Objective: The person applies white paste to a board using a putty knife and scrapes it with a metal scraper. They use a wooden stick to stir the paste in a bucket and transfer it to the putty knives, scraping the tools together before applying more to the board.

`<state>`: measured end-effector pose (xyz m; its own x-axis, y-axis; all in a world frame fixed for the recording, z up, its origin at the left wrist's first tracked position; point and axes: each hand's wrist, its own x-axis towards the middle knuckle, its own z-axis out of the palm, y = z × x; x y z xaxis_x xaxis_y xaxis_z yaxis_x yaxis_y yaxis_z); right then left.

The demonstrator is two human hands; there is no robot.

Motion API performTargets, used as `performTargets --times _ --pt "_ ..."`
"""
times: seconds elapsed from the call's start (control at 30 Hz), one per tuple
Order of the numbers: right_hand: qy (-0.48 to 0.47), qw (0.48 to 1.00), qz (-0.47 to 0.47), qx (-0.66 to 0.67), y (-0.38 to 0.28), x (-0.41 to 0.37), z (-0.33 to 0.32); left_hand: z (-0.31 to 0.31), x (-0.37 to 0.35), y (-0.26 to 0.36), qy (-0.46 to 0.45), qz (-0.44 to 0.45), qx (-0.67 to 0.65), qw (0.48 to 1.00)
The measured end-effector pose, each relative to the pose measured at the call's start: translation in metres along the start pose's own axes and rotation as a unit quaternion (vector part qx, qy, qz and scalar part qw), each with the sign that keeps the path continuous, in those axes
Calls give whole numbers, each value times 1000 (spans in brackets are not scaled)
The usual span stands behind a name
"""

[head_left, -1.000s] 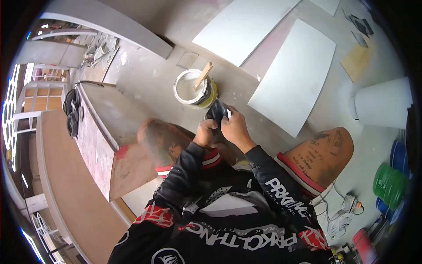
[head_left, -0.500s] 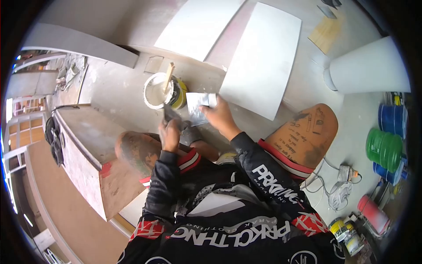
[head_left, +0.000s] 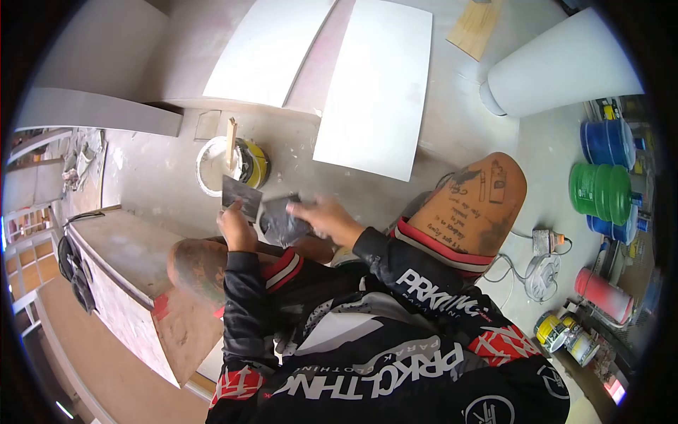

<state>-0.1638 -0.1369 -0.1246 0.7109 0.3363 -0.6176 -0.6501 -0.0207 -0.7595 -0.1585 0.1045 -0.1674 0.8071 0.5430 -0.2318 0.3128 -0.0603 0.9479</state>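
Note:
My left hand (head_left: 236,227) is closed on a flat grey putty spreader (head_left: 242,196), its blade pointing up beside the bucket. My right hand (head_left: 328,219), a little blurred, pinches a second flat spreader (head_left: 284,203) that now looks dark. Behind it is a dark shoe, and I cannot make out clearly where the blade ends. The two spreaders are close together, just in front of a bucket (head_left: 256,164) with a yellow and black label. White putty (head_left: 212,168) fills the bucket, and a wooden stick (head_left: 231,141) stands in it.
Two white panels (head_left: 374,85) (head_left: 268,49) lie ahead. A white cylinder (head_left: 558,67) stands at the upper right. Water jugs (head_left: 600,191), a cable, a sander-like tool (head_left: 544,275) and cans (head_left: 565,338) are on the right. A worn box (head_left: 134,268) is at my left.
The right hand has turned its spreader from a pale, putty-marked face to a dark one and lowered it. The left spreader now shows its flat face. The camera view has shifted.

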Motion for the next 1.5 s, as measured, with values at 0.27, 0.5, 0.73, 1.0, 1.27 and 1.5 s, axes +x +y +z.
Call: performTargets --times 0.27,0.5,0.73,1.0,1.27,1.5 --pt "97 985 -128 -66 -18 25 -30 56 -73 83 -191 -154 -167 955" --pt "-4 989 -82 -124 -30 9 -63 78 -82 101 -267 -76 -50 959" --pt "338 866 -197 -312 -31 1 -129 99 -75 122 -198 38 2 979" --pt "372 698 -288 -540 -2 41 -222 105 -59 132 -140 42 -126 981" --pt "-166 651 -194 -715 49 -49 -66 94 -58 133 -105 34 -172 979" --pt "166 949 -200 -180 9 -25 -57 65 -46 71 -276 85 80 954"
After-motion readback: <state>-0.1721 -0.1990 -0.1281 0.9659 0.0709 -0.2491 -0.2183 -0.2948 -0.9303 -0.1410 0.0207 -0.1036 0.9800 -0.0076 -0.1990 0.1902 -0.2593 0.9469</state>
